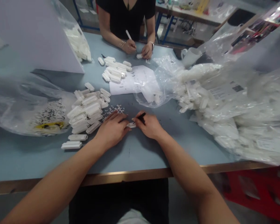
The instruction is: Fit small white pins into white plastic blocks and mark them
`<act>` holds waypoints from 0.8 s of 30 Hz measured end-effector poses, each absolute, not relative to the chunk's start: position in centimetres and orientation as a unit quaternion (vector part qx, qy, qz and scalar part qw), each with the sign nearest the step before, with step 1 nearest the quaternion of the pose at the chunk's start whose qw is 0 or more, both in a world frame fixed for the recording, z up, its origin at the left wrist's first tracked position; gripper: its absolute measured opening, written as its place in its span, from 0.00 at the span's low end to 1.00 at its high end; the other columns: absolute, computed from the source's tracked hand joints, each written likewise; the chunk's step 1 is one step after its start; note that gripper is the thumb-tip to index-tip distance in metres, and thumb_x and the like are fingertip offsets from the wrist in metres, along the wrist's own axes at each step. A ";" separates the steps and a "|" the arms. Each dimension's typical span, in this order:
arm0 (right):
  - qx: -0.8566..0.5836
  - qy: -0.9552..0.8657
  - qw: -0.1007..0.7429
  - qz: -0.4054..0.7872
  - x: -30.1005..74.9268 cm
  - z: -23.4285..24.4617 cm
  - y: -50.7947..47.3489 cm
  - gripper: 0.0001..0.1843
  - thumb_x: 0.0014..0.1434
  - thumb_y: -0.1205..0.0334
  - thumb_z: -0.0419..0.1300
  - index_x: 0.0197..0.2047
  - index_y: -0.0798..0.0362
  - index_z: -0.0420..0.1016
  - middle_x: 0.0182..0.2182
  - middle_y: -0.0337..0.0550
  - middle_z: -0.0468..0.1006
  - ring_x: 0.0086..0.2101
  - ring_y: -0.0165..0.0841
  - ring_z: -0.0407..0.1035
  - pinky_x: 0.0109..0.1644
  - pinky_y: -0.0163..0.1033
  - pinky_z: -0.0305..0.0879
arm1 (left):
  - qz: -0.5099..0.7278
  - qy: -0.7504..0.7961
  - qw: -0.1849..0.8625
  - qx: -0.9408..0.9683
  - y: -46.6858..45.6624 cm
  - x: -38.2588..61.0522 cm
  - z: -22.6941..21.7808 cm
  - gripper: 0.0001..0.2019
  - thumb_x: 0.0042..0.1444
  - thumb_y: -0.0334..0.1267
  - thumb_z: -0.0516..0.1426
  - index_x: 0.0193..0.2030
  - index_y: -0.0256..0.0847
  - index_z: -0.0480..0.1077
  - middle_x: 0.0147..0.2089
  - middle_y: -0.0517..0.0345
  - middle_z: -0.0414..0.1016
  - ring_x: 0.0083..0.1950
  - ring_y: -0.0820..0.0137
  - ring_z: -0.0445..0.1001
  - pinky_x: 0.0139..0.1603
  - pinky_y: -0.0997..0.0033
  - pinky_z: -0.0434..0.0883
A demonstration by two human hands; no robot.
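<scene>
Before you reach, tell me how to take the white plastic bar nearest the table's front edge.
Pinch the white plastic bar across its long sides, coming from above on the near side. It lies flat along the table's edge, nothing in front of it, so its narrow width should suit a pinch.

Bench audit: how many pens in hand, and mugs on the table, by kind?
Black pen, in the person's right hand: 1
White pen, in a co-worker's hand: 1
White mug: 1
Total: 3
</scene>
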State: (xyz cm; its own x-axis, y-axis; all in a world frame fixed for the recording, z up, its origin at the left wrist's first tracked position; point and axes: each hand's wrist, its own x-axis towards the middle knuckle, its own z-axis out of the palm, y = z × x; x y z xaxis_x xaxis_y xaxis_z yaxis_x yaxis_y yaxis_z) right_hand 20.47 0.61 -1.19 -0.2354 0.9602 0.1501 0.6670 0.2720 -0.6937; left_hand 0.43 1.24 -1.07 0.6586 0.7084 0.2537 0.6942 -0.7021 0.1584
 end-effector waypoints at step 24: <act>-0.556 -0.702 0.321 0.308 20.6 -0.6 0.3 0.12 0.62 0.53 0.56 0.31 0.51 0.70 0.27 0.39 0.78 0.29 0.31 0.71 0.37 0.36 0.63 | 0.135 0.394 0.035 0.909 1.1 0.4 -0.9 0.12 0.61 0.42 0.57 0.44 0.40 0.79 0.53 0.47 0.77 0.55 0.57 0.74 0.67 0.49 0.63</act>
State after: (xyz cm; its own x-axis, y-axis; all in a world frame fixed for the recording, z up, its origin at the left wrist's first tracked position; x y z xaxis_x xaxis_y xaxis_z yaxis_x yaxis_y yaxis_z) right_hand 20.63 0.31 -0.55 -0.1757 0.9784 0.1092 0.5830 0.1928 -0.7893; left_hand 0.43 1.11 -0.89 0.6535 0.7247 0.2186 0.7058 -0.6877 0.1700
